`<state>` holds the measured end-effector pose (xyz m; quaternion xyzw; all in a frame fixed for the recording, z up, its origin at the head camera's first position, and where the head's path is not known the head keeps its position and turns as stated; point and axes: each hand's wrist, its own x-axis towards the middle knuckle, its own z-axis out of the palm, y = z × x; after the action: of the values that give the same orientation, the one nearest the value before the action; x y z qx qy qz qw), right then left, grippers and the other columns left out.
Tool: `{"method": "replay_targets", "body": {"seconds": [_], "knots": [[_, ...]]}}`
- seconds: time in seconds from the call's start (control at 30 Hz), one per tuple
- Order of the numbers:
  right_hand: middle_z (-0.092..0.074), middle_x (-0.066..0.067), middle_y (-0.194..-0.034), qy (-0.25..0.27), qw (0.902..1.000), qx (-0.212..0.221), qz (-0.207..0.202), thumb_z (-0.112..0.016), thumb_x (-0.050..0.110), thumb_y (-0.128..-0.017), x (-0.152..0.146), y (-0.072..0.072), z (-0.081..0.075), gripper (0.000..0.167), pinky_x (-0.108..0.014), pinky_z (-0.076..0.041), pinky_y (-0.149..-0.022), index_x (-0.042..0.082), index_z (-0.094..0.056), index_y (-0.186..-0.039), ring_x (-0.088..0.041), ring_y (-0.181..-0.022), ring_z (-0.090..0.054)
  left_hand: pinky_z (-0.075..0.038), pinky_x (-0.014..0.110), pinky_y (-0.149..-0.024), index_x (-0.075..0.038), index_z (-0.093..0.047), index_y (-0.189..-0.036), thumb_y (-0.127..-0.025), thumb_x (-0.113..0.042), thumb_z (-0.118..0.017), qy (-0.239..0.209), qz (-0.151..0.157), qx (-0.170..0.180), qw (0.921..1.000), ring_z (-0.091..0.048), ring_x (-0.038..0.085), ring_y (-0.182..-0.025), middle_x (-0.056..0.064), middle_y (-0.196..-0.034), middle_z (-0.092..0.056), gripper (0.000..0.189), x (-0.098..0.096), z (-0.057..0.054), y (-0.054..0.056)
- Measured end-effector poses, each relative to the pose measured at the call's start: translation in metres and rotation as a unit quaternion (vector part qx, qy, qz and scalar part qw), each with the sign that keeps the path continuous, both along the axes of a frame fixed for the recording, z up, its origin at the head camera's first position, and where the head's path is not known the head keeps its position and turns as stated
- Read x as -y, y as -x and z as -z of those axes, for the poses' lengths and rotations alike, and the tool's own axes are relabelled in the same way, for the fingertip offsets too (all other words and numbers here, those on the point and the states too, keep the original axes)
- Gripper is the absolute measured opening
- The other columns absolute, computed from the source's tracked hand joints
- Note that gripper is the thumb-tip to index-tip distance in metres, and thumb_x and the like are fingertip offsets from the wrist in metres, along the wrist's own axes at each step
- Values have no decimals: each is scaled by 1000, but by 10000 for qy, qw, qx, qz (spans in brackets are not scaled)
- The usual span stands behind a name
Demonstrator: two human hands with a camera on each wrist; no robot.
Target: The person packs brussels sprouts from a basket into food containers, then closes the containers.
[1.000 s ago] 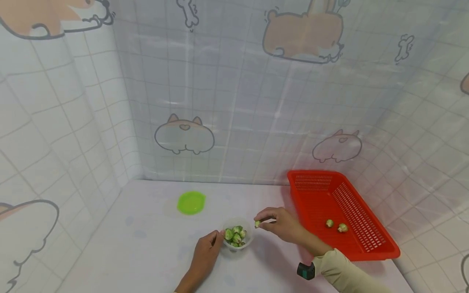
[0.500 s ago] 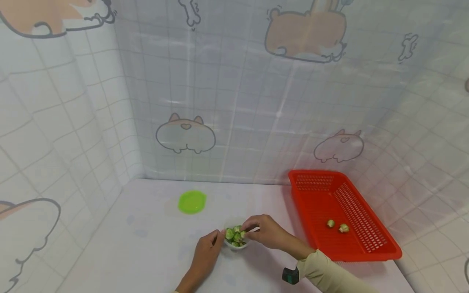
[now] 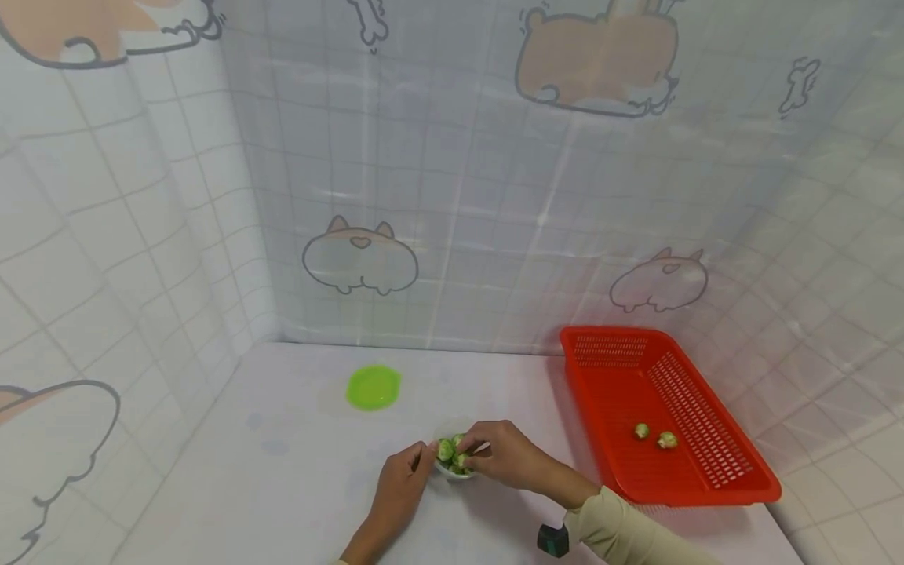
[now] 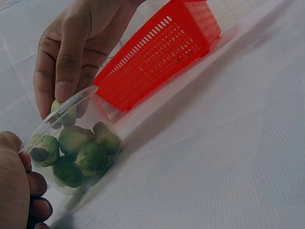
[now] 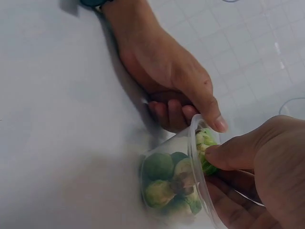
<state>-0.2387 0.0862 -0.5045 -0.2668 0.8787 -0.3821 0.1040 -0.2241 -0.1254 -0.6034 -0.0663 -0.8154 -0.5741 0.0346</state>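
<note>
A clear plastic tub (image 5: 164, 143) holding several green Brussels sprouts (image 4: 90, 157) stands on the white table. My left hand (image 3: 401, 488) grips its left side, thumb at the rim and fingers curled against the outer wall. Over the opening, my right hand (image 3: 510, 455) pinches one Brussels sprout (image 4: 66, 114) between thumb and fingers, just inside the rim. In the head view the right fingers cover part of the tub's contents.
A red plastic basket (image 3: 614, 392) stands at the right with two Brussels sprouts (image 3: 667, 439) on its floor. Behind the tub lies a bright green lid (image 3: 373, 388). A patterned curtain (image 3: 480, 196) hangs along the table's back edge.
The right hand has moved left from beside the tub to over its opening, carrying a Brussels sprout. The left hand has stayed at the tub's rim.
</note>
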Motion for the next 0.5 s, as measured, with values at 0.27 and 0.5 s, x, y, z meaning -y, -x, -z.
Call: {"method": "replay_targets", "body": {"seconds": [0.27, 0.5], "knots": [[-71, 5, -99, 88, 9998, -133, -85, -78, -1, -86, 2, -3, 3, 19, -17, -53, -81, 12, -75, -100, -5, -95, -66, -30, 21, -50, -16, -47, -68, -101, -54, -53, 15, -24, -67, 10000, -37, 5, -53, -8, -58, -38, 51, 1, -2, -1], [-72, 1, -100, 130, 9996, -220, -133, -76, -4, -86, 2, -6, 5, 19, -17, -53, -81, 10, -75, -99, -8, -96, -67, -29, 21, -49, -16, -47, -67, -101, -53, -53, -4, -26, -109, 9999, -36, 5, -52, -9, -57, -38, 50, 0, -2, 0]]}}
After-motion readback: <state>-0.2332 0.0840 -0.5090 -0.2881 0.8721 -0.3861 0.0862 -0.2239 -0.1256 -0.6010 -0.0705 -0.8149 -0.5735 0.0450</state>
